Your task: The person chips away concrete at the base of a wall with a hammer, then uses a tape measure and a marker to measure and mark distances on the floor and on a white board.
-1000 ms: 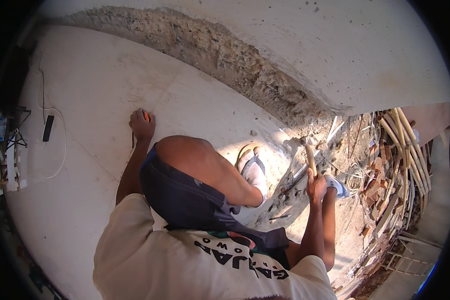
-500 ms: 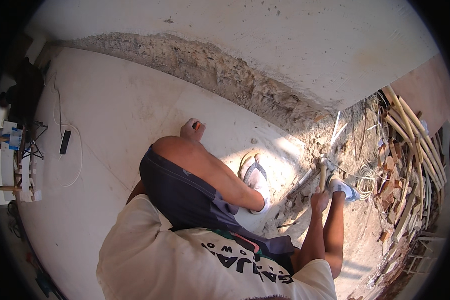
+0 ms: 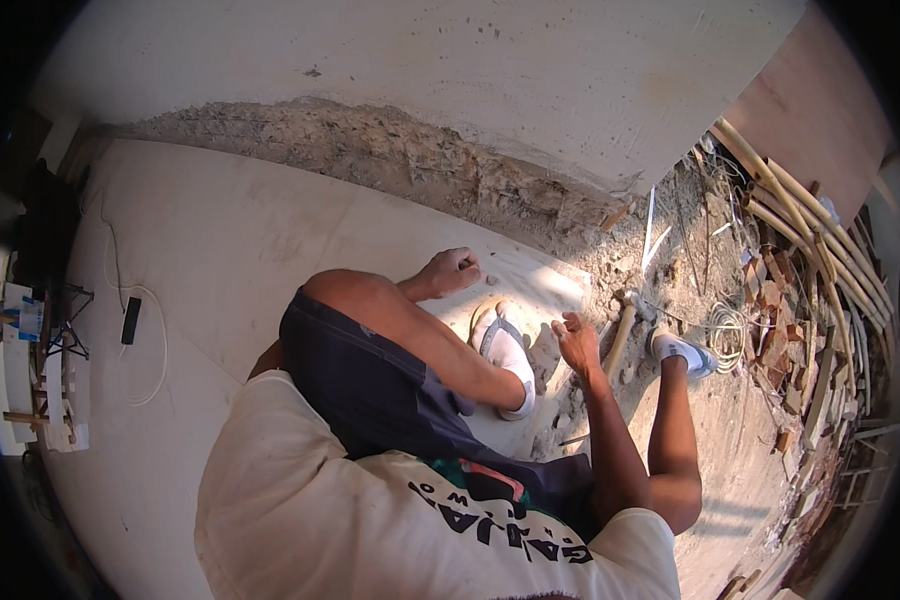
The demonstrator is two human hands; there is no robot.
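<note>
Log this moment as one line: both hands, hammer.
left hand: curled, contents unclear | right hand: partly open, nothing seen held | hammer: not gripped, beside right hand

R hand (image 3: 578,345) has let go of the hammer (image 3: 621,338), which now lies on rubble (image 3: 570,402) nr R foot (image 3: 682,355); its fingers are loosely bent, btw hammer & L foot (image 3: 508,352). L hand (image 3: 442,275) has moved R, past L knee (image 3: 355,291), nr L toes; its orange item no longer shows clearly.
</note>
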